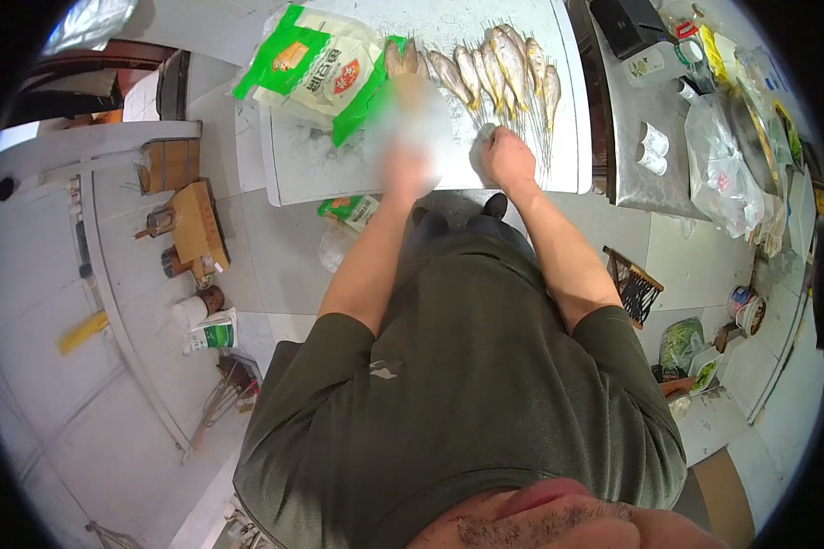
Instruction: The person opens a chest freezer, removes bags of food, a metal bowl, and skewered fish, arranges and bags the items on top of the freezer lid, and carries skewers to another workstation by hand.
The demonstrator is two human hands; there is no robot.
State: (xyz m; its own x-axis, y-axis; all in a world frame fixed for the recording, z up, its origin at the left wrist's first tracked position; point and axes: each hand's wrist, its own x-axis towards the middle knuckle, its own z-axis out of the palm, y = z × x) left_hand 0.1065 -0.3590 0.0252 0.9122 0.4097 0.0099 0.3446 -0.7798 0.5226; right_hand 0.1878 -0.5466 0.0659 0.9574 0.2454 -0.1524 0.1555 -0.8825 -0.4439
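Observation:
Several small yellowish fish [511, 69] on thin skewers lie side by side on the white tabletop [311, 178], their skewers pointing toward me. My right hand [508, 157] is closed at the table's near edge, beside the skewer ends; what its fingers hold is too small to make out. My left hand [406, 172] is over the table to the left, its fingers hidden by a blurred patch. Just beyond that patch, darker fish [401, 59] lie next to a green and white plastic bag [316, 69].
To the right stands a metal counter [627, 174] with white cups [653, 149], a clear container [655, 66] and a plastic bag [723, 174]. Cardboard boxes [197, 224] are on the floor at left. Another green packet [350, 210] lies below the table edge.

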